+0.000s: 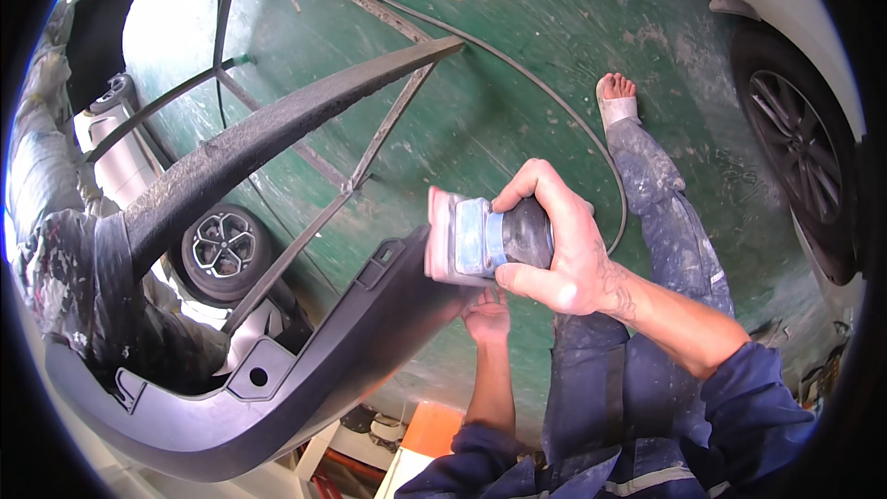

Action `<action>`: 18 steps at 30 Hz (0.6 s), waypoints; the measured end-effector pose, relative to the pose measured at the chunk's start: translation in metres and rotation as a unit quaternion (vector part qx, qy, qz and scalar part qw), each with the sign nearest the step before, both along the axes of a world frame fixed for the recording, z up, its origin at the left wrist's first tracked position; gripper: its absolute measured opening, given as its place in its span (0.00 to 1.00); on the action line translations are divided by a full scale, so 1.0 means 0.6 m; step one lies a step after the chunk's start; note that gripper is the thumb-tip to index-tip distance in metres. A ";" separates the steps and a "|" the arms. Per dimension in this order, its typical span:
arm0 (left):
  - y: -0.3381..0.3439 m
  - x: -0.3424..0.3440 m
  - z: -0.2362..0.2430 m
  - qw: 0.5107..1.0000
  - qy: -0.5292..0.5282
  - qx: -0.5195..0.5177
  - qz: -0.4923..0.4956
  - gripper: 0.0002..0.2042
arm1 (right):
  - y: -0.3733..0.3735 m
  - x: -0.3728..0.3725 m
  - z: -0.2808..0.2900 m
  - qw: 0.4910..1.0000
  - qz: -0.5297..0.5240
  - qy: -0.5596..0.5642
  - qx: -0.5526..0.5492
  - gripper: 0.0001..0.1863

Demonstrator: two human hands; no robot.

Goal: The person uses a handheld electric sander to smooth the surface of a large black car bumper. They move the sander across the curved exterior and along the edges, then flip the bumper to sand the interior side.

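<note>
A dark grey plastic car bumper (370, 333) curves from the lower left up to the middle, its near end beside my hands. My right hand (564, 254) is closed around the rounded black body of a power sander (476, 236), fingers over its top and thumb below. The sander's blue and grey housing meets a pale reddish pad (439, 236), which is at the bumper's end; its exact contact is hidden. My left hand (487, 316) is low by the bumper's lower edge, palm showing and fingers stretched up toward it. The fingertips are partly hidden behind the bumper and sander.
A metal frame stand (351, 180) with a padded bar (277, 125) rises at left, beside plastic-wrapped supports (46, 166). A hose (554, 92) curves over the green floor (517, 28). A car wheel (799, 139) stands at right, another wheel (224, 252) at left.
</note>
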State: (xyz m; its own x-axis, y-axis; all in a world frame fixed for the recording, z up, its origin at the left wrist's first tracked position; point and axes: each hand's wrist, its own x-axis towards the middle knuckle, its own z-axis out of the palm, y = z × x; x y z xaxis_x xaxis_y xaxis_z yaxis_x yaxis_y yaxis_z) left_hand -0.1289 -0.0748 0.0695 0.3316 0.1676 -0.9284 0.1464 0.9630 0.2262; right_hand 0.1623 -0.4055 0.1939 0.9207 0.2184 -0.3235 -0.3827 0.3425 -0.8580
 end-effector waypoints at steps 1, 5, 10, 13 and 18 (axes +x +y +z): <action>-0.017 0.019 0.009 0.999 0.017 0.032 -0.022 0.21 | -0.002 0.003 0.000 1.000 -0.001 0.001 -0.004 0.29; -0.069 0.067 0.033 0.979 0.117 0.154 -0.060 0.21 | -0.006 0.004 0.001 1.000 -0.003 0.002 -0.018 0.29; -0.076 0.071 0.036 0.975 0.128 0.169 -0.069 0.21 | -0.006 -0.001 -0.003 0.999 -0.007 0.001 -0.036 0.29; -0.082 0.080 0.041 0.974 0.128 0.171 -0.076 0.21 | -0.008 0.012 -0.002 0.999 -0.011 0.002 -0.046 0.29; -0.076 0.072 0.036 0.974 0.125 0.173 -0.077 0.22 | -0.010 0.020 0.001 0.998 -0.013 0.019 -0.052 0.29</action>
